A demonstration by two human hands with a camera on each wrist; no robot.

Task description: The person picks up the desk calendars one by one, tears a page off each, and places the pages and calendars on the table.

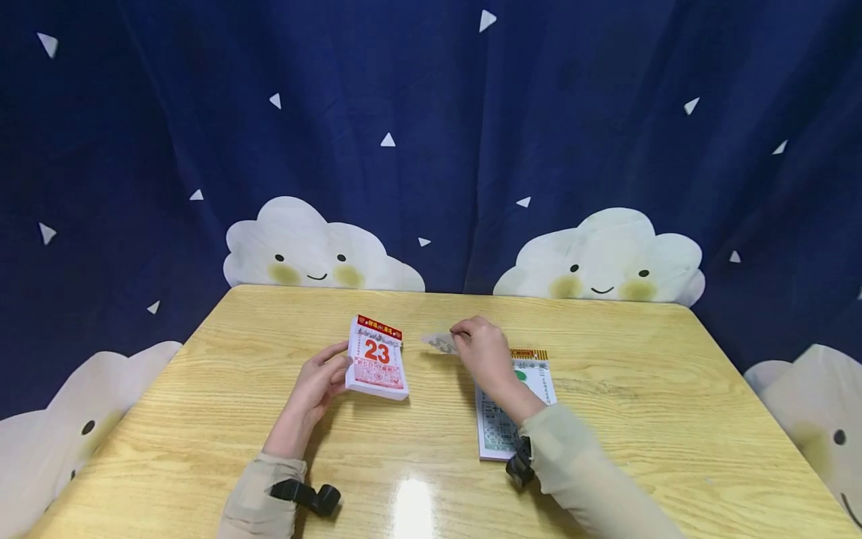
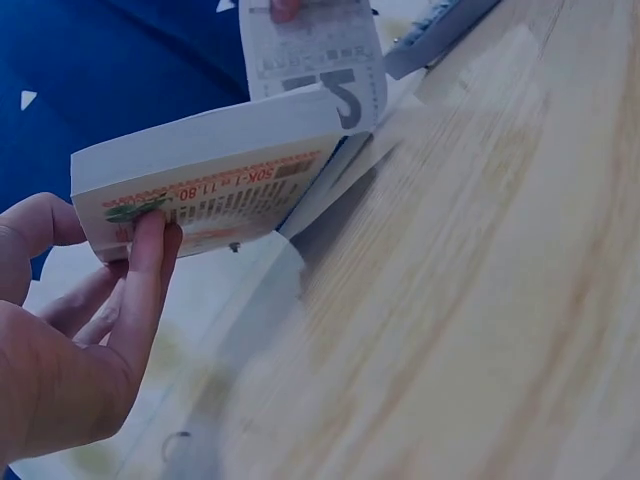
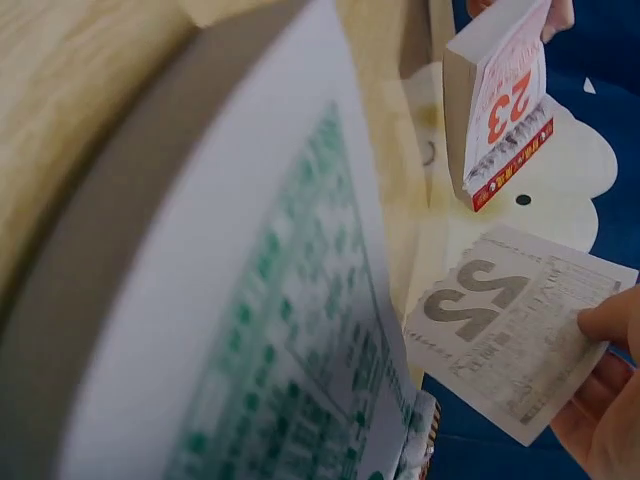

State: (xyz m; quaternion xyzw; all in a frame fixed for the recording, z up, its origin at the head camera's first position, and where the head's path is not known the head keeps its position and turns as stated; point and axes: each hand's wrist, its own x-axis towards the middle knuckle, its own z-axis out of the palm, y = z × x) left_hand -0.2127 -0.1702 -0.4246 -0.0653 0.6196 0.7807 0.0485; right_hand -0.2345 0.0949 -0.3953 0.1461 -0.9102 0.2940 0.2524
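Note:
My left hand [image 1: 319, 380] holds a thick tear-off calendar [image 1: 376, 359] by its left edge, tilted up off the table. Its front page reads a red 23 under a red header strip; the left wrist view shows fingers against its printed back [image 2: 215, 200]. To the right, my right hand [image 1: 486, 355] pinches a loose calendar sheet [image 1: 440, 342] between thumb and fingers. That sheet carries a grey 22 in the right wrist view [image 3: 510, 340] and is apart from the calendar there. Below my right forearm lies a second calendar [image 1: 497, 430] with green print, partly hidden by the arm.
Both calendars are at a light wooden table [image 1: 626, 419]. A dark blue curtain [image 1: 431, 90] with white triangles and smiling clouds hangs behind its far edge. Each wrist carries a black strapped camera, the left one [image 1: 306, 496] close over the tabletop.

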